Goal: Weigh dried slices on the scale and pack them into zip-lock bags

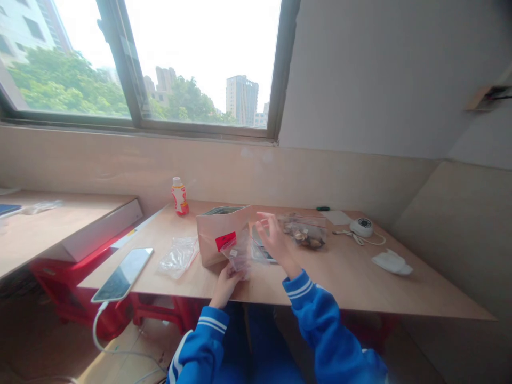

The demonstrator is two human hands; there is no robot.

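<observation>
My left hand (229, 281) is closed on a small clear plastic bag (239, 258) near the table's front edge. Something small and pale shows inside that bag. Just behind it stands a paper pouch (210, 242) with a red label, its top gaping. My right hand (272, 234) is raised to the right of the pouch, fingers apart, with nothing visible in them. Partly hidden behind my right hand lies a flat dark-screened device (260, 241). To the right of that hand rests a clear zip bag (306, 233) of brown and pale pieces.
Left of the pouch are clear plastic bags (178, 257) and a phone (124, 274) on a white cable. A drink bottle (180, 197) stands at the back. To the right sit a white dome camera (362, 228) and a crumpled white tissue (392, 262). Red stools (72, 282) are below.
</observation>
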